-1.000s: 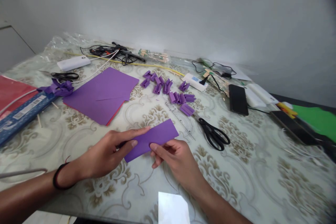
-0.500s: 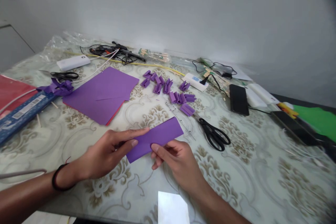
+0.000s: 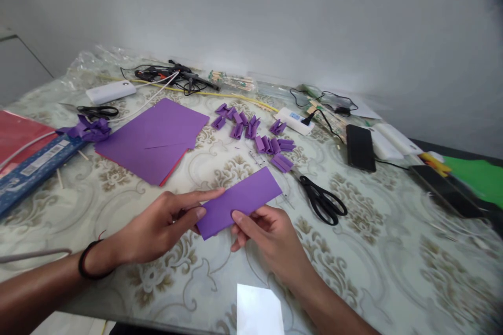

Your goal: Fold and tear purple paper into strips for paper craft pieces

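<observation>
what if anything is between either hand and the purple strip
Nothing visible: the left hand holds the purple strip at its left end, the right hand at its near edge. The black-handled scissors lie apart, to the right.

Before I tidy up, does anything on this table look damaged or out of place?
The crumpled purple bundle by the blue packet looks odd, because the nearby purple sheets and the held paper look smooth. Nothing looks spilled.
</observation>
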`<state>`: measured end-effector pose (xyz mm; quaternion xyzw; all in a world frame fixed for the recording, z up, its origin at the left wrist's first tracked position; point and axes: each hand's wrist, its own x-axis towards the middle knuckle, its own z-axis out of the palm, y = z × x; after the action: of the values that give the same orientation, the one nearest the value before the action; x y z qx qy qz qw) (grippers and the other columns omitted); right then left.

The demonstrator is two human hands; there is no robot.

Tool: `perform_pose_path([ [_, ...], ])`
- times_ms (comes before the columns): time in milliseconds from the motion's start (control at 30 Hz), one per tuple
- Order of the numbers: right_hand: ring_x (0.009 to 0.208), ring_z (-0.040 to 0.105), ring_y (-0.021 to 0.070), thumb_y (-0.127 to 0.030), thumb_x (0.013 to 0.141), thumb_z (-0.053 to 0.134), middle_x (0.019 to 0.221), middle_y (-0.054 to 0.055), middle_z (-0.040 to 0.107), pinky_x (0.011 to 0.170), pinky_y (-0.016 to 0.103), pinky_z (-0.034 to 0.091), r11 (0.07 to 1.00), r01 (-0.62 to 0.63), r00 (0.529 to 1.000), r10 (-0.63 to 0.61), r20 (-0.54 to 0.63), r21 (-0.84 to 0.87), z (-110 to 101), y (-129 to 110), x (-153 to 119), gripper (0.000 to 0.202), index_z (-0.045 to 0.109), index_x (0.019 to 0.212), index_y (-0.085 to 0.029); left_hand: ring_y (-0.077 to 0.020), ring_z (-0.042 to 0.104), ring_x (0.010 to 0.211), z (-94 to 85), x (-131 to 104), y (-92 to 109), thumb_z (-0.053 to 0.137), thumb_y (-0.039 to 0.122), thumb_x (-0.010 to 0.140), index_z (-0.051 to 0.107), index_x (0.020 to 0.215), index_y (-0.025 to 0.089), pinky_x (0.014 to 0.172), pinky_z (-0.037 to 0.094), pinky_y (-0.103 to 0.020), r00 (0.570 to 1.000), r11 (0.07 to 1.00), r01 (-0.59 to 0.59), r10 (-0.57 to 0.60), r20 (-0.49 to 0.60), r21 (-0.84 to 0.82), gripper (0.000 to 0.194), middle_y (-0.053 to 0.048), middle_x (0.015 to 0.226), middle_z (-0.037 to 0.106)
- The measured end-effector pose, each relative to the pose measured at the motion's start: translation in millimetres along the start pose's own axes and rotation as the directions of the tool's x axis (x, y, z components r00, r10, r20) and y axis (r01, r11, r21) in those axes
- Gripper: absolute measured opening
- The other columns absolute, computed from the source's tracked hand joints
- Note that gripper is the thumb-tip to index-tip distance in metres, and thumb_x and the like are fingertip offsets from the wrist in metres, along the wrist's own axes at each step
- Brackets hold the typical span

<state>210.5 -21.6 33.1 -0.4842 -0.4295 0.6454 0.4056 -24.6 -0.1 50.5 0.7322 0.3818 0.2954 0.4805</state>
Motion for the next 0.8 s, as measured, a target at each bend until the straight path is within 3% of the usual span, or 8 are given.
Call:
perform_pose_path([
  [133,0.052,0.069,0.0143,-0.057,0.080,0.085,0.054,-0.001,0.066,0.057,0.025,0.060,0.997,-0.050,0.998,0.053,0.044,-0.060,2,0,-1,0.046,0.075,0.068,-0.014,-0.0139,0.060,0.061,0.2,-1,-1,0.052,0.033,0.108,0.064,0.149,0.024,0.053,0.048,-0.020,0.999,0.996,0.035,-0.037,0.022,0.084,0.043,-0.002,0.086,0.080],
  [267,0.051,0.069,0.0142,-0.059,0.081,0.084,0.050,-0.002,0.062,0.057,0.024,0.058,0.995,-0.057,0.998,0.058,0.013,-0.083,3,1,-2,0.049,0.073,0.064,-0.015,-0.0125,0.051,0.057,0.9,-2,-1,0.049,0.035,0.109,0.062,0.150,0.024,0.051,0.042,-0.021,0.999,0.993,0.038,-0.042,0.033,0.111,0.045,0.000,0.080,0.076],
  [400,0.051,0.070,0.0141,-0.062,0.079,0.084,0.055,-0.001,0.067,0.057,0.024,0.059,0.994,-0.086,0.993,0.091,0.077,-0.063,3,1,-2,0.050,0.075,0.068,-0.014,-0.0139,0.055,0.061,2.1,-2,-2,0.048,0.034,0.110,0.062,0.151,0.023,0.054,0.043,-0.022,0.998,0.991,0.060,-0.063,0.022,0.116,0.045,-0.002,0.087,0.078],
  [600,0.050,0.069,0.0146,-0.060,0.082,0.082,0.050,-0.002,0.064,0.058,0.025,0.059,0.993,-0.087,0.992,0.094,0.082,-0.084,5,7,-2,0.049,0.074,0.065,-0.015,-0.0124,0.052,0.050,2.1,-1,-2,0.049,0.034,0.109,0.063,0.149,0.023,0.047,0.041,-0.021,0.999,0.991,0.046,-0.049,0.021,0.129,0.044,0.002,0.071,0.075],
  [700,0.051,0.069,0.0144,-0.060,0.081,0.084,0.060,0.001,0.071,0.058,0.026,0.059,0.994,-0.098,0.989,0.103,0.104,-0.054,8,8,-2,0.047,0.077,0.070,-0.015,-0.0173,0.071,0.067,1.8,-2,-1,0.051,0.034,0.109,0.064,0.149,0.027,0.063,0.056,-0.025,1.000,0.990,0.029,-0.029,-0.002,0.138,0.042,-0.001,0.097,0.084],
  [800,0.054,0.070,0.0145,-0.058,0.077,0.087,0.068,0.003,0.076,0.060,0.027,0.059,0.990,-0.129,0.981,0.135,0.138,-0.047,11,7,-2,0.044,0.080,0.075,-0.015,-0.0233,0.079,0.101,3.1,-2,-1,0.051,0.033,0.109,0.064,0.148,0.029,0.087,0.062,-0.031,0.999,0.992,0.030,-0.026,-0.027,0.123,0.041,-0.004,0.135,0.076],
])
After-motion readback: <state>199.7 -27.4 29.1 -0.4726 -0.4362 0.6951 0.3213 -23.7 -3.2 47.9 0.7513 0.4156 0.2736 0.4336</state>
